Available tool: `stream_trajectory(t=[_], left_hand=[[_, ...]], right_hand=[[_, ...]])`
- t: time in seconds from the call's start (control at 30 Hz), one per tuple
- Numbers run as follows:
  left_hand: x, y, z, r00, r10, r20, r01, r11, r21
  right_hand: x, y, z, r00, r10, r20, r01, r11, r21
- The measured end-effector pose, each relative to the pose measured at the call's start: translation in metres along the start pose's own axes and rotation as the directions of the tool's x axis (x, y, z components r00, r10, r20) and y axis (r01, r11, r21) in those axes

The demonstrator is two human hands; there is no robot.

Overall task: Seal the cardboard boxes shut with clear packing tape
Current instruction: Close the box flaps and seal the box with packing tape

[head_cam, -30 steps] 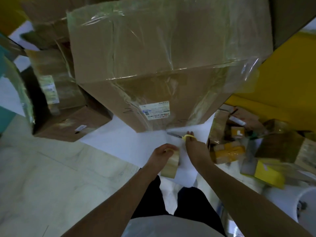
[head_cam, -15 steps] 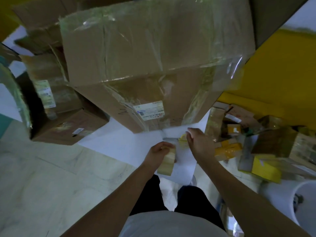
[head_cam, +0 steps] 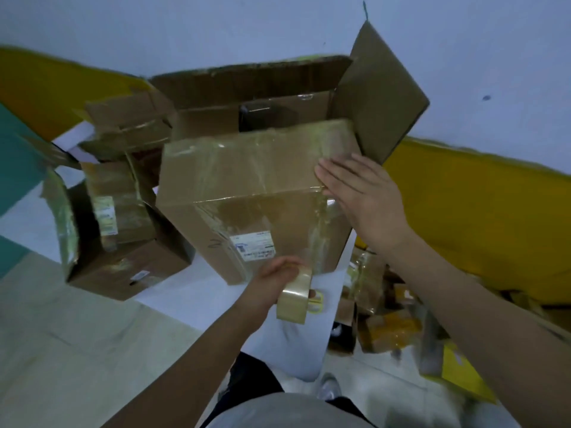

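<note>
A large cardboard box [head_cam: 238, 177], wrapped in shiny clear tape and bearing a white label, stands on a white sheet [head_cam: 191, 291] in front of me. My right hand [head_cam: 361, 196] lies flat with straight fingers on the box's right top edge, over a strip of tape. My left hand [head_cam: 272, 282] grips a roll of clear packing tape [head_cam: 295, 299] just below the box's near face. Yellow-handled scissors [head_cam: 316, 304] lie on the sheet beside the roll.
An open box [head_cam: 278, 94] with raised flaps stands behind the taped one. More taped boxes [head_cam: 120, 230] sit at the left. Small yellow and brown packages [head_cam: 389, 329] crowd the floor at the right. A yellow wall base [head_cam: 482, 217] runs behind.
My right hand has left the scissors on the sheet and risen to the box's top right edge. The left hand keeps the tape roll. My view has tilted up.
</note>
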State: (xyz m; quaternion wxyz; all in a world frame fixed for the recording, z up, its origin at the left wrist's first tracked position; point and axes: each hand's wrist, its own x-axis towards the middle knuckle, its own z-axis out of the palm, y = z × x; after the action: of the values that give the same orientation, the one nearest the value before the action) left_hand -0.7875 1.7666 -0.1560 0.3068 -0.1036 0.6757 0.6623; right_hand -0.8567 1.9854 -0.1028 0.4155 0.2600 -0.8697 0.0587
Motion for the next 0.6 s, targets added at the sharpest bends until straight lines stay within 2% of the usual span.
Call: stream_trajectory(t=[0.13, 0.27, 0.37, 0.47, 0.6], left_hand=[[-0.016, 0.016, 0.009, 0.999, 0.014, 0.030, -0.013, 0.999, -0.036], [-0.027, 0.020, 0.014, 0.999, 0.033, 0.032, -0.031, 0.998, -0.063], [-0.038, 0.024, 0.016, 0.999, 0.038, 0.033, -0.035, 0.995, -0.098], [-0.046, 0.025, 0.015, 0.999, 0.044, 0.028, -0.041, 0.991, -0.126], [-0.058, 0.028, 0.011, 0.998, 0.055, 0.030, -0.049, 0.986, -0.157]], right_hand=[[-0.014, 0.002, 0.004, 0.999, -0.052, 0.001, 0.052, 0.999, -0.002], [-0.020, 0.005, 0.004, 0.990, -0.121, 0.068, 0.126, 0.989, -0.074], [-0.033, 0.011, 0.005, 0.978, -0.192, 0.079, 0.204, 0.962, -0.184], [-0.038, 0.021, 0.007, 0.949, -0.261, 0.178, 0.306, 0.900, -0.310], [-0.037, 0.018, 0.011, 0.947, -0.214, 0.238, 0.291, 0.885, -0.363]])
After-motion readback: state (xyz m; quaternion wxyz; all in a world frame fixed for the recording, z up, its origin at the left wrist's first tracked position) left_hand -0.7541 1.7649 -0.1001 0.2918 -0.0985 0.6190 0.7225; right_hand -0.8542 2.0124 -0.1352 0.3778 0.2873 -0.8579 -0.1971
